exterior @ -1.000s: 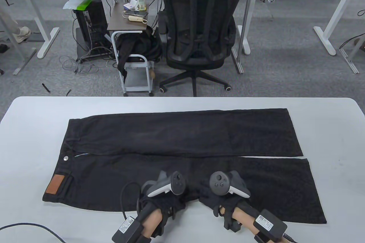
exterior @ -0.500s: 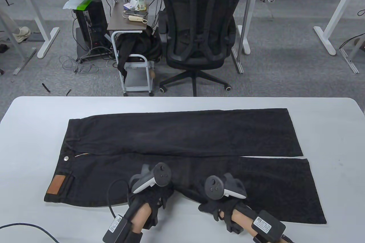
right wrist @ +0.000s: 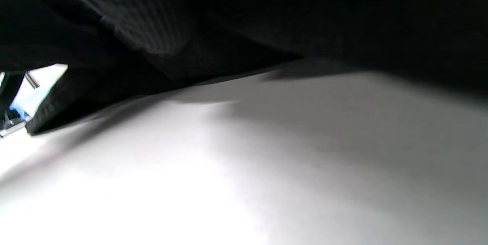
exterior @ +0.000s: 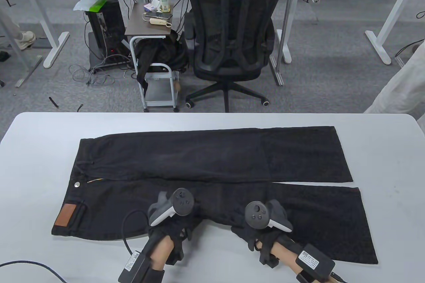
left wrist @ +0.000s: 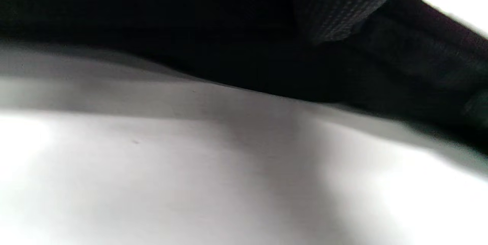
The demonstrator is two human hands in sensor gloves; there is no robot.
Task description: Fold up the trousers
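Note:
Black trousers (exterior: 206,157) lie flat on the white table (exterior: 40,163), waist at the left with a brown patch (exterior: 65,214), legs running right. My left hand (exterior: 172,223) and right hand (exterior: 255,230) sit on the near edge of the near leg, about a hand's width apart. The trackers hide the fingers in the table view. In the left wrist view a gloved finger (left wrist: 343,5) lies against the cloth (left wrist: 228,28), whose edge is raised off the table. In the right wrist view a gloved finger (right wrist: 152,16) holds the lifted cloth (right wrist: 305,16) likewise.
A black cable (exterior: 30,264) lies on the table's near left corner. A black office chair (exterior: 229,40) stands beyond the far edge. A person in white clothing (exterior: 401,90) stands at the far right of the table.
My left hand has moved left and a little away from me. The near leg's edge between the hands has drawn back from the table's front. A person has come in at the right.

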